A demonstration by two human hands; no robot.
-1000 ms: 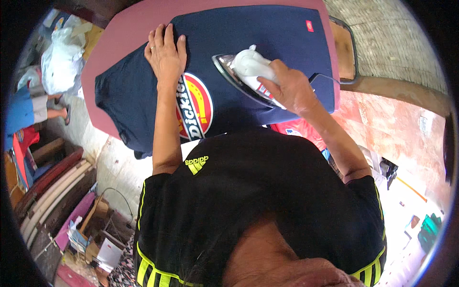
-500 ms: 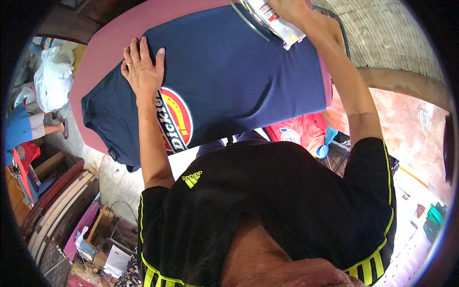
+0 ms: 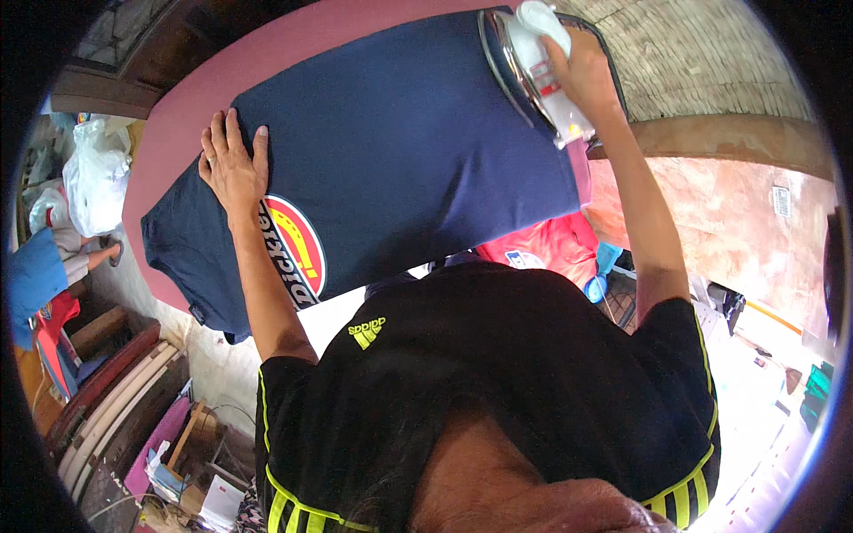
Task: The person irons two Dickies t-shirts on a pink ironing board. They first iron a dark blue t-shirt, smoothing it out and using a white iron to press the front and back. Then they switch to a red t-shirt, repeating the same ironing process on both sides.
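Note:
A dark navy T-shirt [image 3: 400,133] with a round red, yellow and white print on its front lies spread over a pink padded ironing board [image 3: 182,124]. At the board's far right end, my right hand [image 3: 588,78] is closed around the handle of a white clothes iron [image 3: 549,84]. The iron's metal soleplate edge faces left, over the shirt's right edge. My left hand [image 3: 235,173] rests flat on the left part of the shirt, fingers stretched out, just above the print. Faint creases run across the cloth near the shirt's lower right.
Red cloth [image 3: 555,249] hangs below the board's near right side. A woven mat-like surface [image 3: 693,62] lies beyond the iron. To the left are white plastic bags [image 3: 96,178] and part of another person [image 3: 40,275]. Stacked boards [image 3: 115,404] stand at the lower left.
The iron in my right hand has moved right and nearer along the shirt. My left hand stays flat on the cloth. The whole view has shifted slightly.

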